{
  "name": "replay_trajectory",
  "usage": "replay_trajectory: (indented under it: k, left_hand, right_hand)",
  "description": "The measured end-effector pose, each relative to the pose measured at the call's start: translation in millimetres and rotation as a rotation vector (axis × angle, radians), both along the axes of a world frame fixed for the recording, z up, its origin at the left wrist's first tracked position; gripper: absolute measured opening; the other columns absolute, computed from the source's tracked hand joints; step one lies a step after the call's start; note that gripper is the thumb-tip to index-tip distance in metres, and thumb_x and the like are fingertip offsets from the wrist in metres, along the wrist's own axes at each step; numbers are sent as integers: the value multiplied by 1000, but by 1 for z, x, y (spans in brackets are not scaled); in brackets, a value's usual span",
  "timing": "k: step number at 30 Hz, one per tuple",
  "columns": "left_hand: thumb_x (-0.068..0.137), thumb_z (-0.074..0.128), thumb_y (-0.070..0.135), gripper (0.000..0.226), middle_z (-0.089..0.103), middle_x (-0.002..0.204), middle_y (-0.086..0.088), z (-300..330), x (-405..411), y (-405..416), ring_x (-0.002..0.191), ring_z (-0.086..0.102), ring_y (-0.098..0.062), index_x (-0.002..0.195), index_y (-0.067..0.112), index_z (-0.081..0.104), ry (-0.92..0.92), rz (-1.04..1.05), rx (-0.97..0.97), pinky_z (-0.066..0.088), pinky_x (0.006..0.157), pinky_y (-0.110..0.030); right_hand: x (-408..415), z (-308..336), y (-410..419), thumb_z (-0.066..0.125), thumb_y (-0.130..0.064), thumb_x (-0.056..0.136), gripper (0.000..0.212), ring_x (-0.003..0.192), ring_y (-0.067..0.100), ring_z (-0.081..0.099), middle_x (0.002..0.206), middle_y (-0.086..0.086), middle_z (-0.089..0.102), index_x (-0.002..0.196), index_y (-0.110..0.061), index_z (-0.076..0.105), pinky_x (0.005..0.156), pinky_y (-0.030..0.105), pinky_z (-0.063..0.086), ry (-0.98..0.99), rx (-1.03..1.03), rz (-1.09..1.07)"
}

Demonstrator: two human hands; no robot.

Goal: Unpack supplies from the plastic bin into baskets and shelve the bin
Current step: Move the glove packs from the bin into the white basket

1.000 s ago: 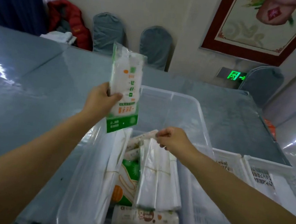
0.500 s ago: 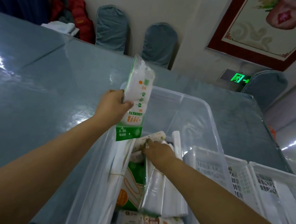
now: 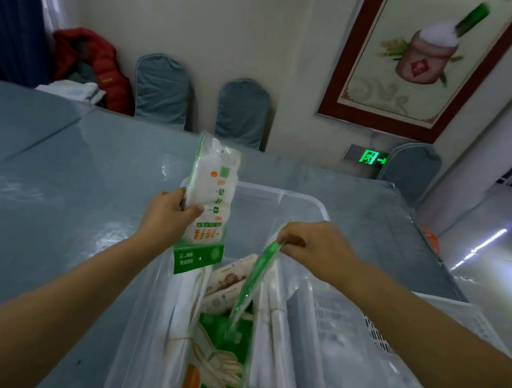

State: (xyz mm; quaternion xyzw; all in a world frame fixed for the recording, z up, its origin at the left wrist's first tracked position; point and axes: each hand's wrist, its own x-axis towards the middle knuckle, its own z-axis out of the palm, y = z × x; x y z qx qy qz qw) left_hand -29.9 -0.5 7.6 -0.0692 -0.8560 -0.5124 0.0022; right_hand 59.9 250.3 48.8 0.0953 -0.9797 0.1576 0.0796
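Note:
A clear plastic bin (image 3: 304, 198) stands on the grey table in front of me. My left hand (image 3: 170, 213) holds a white-and-green glove packet (image 3: 211, 202) upright over the bin's left rim. My right hand (image 3: 312, 246) pinches the top edge of a second green-and-white packet (image 3: 256, 275), which hangs edge-on and half lifted out of the bin. Below lie white bag bundles (image 3: 271, 345), a green glove packet (image 3: 220, 356) and patterned rolls (image 3: 231, 276).
White perforated baskets (image 3: 370, 330) stand against the bin's right side. The grey glossy table (image 3: 70, 194) stretches left and ahead. Blue-grey chairs (image 3: 164, 91) line the far wall, with a red jacket (image 3: 95, 65) at far left.
My right hand reached down into the bin, took hold of a second packet and has lifted it up. My left hand kept its packet, shifting slightly toward the bin.

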Motion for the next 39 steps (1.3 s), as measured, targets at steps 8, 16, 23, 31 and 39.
replay_trajectory:
  k: [8, 16, 23, 31, 39]
  left_hand:
    - [91, 55, 24, 8, 68, 85, 8, 44, 6, 22, 74, 68, -13, 92, 31, 58, 60, -43, 345, 53, 56, -27]
    - [93, 51, 19, 14, 68, 90, 3, 53, 38, 60, 83, 66, -20, 101, 27, 58, 18, -151, 483, 55, 70, -36]
    - [82, 65, 13, 33, 68, 101, 0, 51, 67, 94, 94, 66, -15, 111, 25, 54, -69, -464, 603, 56, 79, -32]
    - [79, 65, 8, 26, 70, 96, -5, 57, 55, 121, 78, 71, -16, 98, 24, 56, -41, -257, 669, 59, 64, -35]
    - [82, 65, 14, 19, 75, 82, -9, 78, 42, 151, 71, 73, -30, 97, 18, 53, -462, -272, 772, 58, 55, -44]
  right_hand:
    - [21, 55, 12, 62, 8, 75, 36, 64, -6, 62, 71, -13, 68, 73, -28, 66, 64, 7, 45, 285, -667, -189]
    - [24, 73, -16, 65, -9, 80, 13, 71, 4, 62, 79, -4, 69, 90, -16, 69, 73, 21, 52, 480, -552, -394]
    - [19, 78, -60, 50, -7, 87, 34, 100, 23, 62, 111, 8, 66, 120, -15, 59, 89, 39, 50, 425, -388, -348]
    - [37, 75, -43, 47, -2, 89, 66, 118, 14, 52, 138, -3, 48, 136, -45, 32, 96, 36, 49, 354, -378, -259]
    - [42, 56, 60, 72, -25, 74, 68, 103, 24, 63, 126, 8, 59, 131, -10, 39, 80, 39, 55, -83, -1117, -572]
